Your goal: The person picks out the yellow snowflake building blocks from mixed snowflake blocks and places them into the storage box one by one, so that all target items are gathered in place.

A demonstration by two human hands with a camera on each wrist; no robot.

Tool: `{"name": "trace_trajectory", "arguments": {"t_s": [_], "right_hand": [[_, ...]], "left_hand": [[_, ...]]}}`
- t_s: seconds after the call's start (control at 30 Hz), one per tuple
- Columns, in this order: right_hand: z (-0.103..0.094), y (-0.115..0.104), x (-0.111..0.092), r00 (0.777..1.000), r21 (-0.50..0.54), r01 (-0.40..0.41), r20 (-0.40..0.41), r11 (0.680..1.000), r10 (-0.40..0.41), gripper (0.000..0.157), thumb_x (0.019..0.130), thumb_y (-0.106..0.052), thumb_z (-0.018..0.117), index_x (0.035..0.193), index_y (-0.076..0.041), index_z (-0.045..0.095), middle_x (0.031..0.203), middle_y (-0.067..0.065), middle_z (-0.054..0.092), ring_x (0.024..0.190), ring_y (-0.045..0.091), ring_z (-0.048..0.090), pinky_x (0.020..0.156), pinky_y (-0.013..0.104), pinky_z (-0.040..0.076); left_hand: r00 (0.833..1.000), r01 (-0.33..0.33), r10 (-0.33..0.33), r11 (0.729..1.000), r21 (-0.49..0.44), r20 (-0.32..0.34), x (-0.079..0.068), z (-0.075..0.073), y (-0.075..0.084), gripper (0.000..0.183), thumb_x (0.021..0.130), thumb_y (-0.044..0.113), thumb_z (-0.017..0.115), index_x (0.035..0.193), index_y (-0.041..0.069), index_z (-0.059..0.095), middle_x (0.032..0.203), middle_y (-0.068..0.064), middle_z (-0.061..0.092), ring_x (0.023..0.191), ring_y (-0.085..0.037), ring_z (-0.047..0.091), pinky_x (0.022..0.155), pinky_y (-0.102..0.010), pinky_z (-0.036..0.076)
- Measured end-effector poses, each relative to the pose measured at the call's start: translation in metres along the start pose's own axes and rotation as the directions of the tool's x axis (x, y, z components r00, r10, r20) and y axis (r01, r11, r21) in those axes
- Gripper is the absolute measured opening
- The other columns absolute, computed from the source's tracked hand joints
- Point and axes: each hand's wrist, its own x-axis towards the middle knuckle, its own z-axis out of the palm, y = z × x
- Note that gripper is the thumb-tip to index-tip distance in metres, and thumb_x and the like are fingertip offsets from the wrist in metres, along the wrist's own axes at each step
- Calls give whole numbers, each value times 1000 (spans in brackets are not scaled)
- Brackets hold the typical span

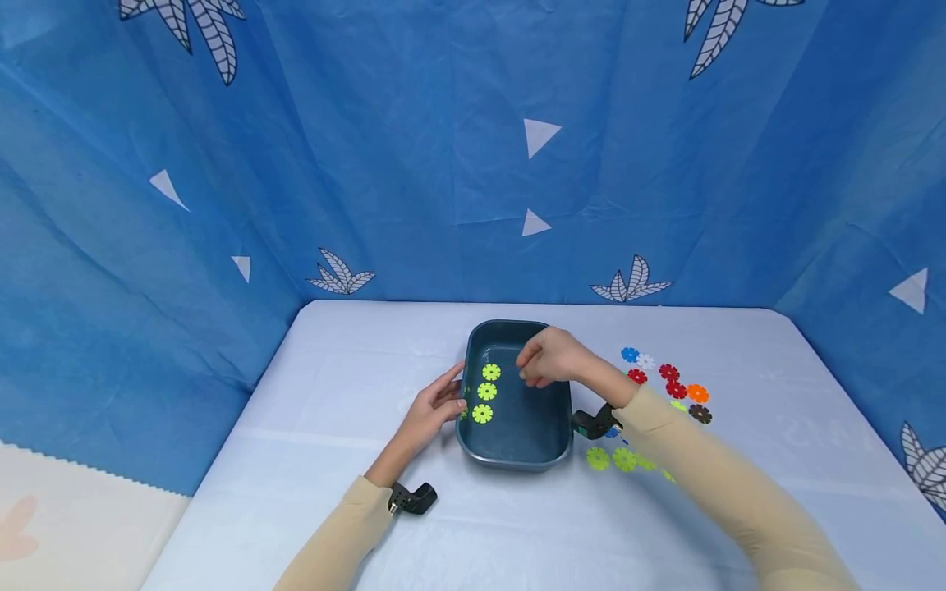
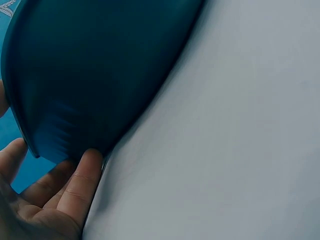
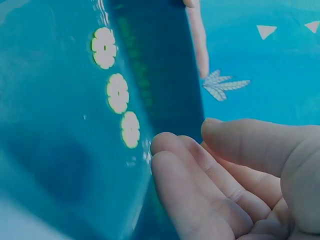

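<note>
A dark teal rectangular tray (image 1: 517, 458) stands on the table with three yellow-green notched plastic discs (image 1: 487, 391) in a row along its left side. My left hand (image 1: 438, 404) holds the tray's left side, thumb at the rim and fingers against the outer wall (image 2: 75, 100). Over the inside of the tray hovers my right hand (image 1: 553, 358), fingers loosely bent. In the right wrist view its thumb and fingertips (image 3: 167, 145) come near each other, and no disc shows between them. The three discs (image 3: 118, 93) lie flat, apart from that hand.
Right of the tray, loose discs lie on the white table (image 1: 355, 361): red ones (image 1: 676, 390), an orange one (image 1: 698, 393), a brown one (image 1: 700, 414), a blue one (image 1: 630, 355) and yellow-green ones (image 1: 624, 459). My right forearm partly covers them. A blue curtain (image 1: 414, 164) stands behind.
</note>
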Motion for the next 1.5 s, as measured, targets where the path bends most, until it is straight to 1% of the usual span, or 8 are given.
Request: {"name": "trace_trajectory", "arguments": {"t_s": [0.23, 0.47, 0.7, 0.9, 1.07, 1.17, 1.3, 1.5], "right_hand": [[-26, 14, -17, 999, 23, -31, -29, 999, 32, 25, 94, -9, 71, 114, 4, 72, 102, 19, 77, 80, 16, 74, 76, 34, 66], [-52, 33, -40, 995, 34, -69, -69, 997, 72, 29, 95, -11, 67, 118, 5, 70, 108, 21, 77, 93, 32, 75, 80, 37, 66], [-70, 57, -70, 991, 40, -97, -84, 994, 101, 40, 95, -19, 70, 124, 9, 66, 112, 24, 75, 89, 27, 76, 85, 42, 65], [-81, 86, -96, 986, 71, -127, -103, 989, 134, 41, 95, -18, 69, 124, 11, 64, 111, 25, 75, 90, 27, 76, 84, 44, 65], [-88, 110, -114, 970, 85, -185, -143, 979, 195, 47, 95, -21, 71, 127, 13, 62, 113, 27, 74, 92, 29, 76, 84, 44, 65], [-91, 123, -124, 959, 93, -214, -168, 972, 227, 49, 95, -21, 71, 128, 14, 61, 109, 24, 75, 91, 27, 76, 84, 43, 65], [-95, 136, -135, 947, 110, -242, -189, 964, 260, 50, 95, -19, 69, 130, 15, 58, 106, 22, 75, 89, 25, 76, 83, 42, 66], [-95, 153, -145, 932, 119, -264, -223, 957, 285, 54, 96, -22, 68, 133, 15, 55, 113, 25, 73, 89, 21, 75, 84, 42, 66]], "left_hand": [[1000, 0, 0, 1000, -3, 6, 0, -1, 0, 66, 96, 10, 61, 158, 19, 39, 149, -27, 51, 135, -43, 55, 97, -42, 61], [1000, 5, -5, 1000, -4, -2, 1, -1, -1, 66, 96, 11, 61, 158, 19, 40, 150, -28, 50, 135, -43, 55, 98, -42, 61], [1000, -8, 8, 1000, -1, 7, 2, -2, -2, 66, 97, 13, 62, 158, 19, 39, 149, -28, 51, 135, -43, 55, 98, -41, 61], [1000, -16, 16, 1000, 12, 1, 3, -2, -2, 65, 97, 13, 61, 158, 17, 39, 148, -28, 52, 135, -43, 55, 98, -40, 61], [1000, -8, 8, 1000, 13, -3, 3, -3, -2, 65, 97, 13, 61, 158, 18, 40, 148, -28, 52, 135, -43, 55, 98, -41, 61], [1000, -13, 13, 1000, 13, -8, 3, -3, -3, 65, 97, 13, 61, 158, 18, 40, 148, -28, 52, 135, -44, 55, 98, -42, 61], [1000, -3, 3, 1000, 9, -10, 2, -2, -4, 65, 97, 13, 61, 158, 20, 40, 149, -26, 52, 135, -41, 56, 97, -40, 61], [1000, 3, -3, 1000, 8, -13, 1, 0, -4, 65, 96, 12, 61, 158, 21, 41, 150, -26, 51, 136, -41, 55, 97, -41, 61]]}}
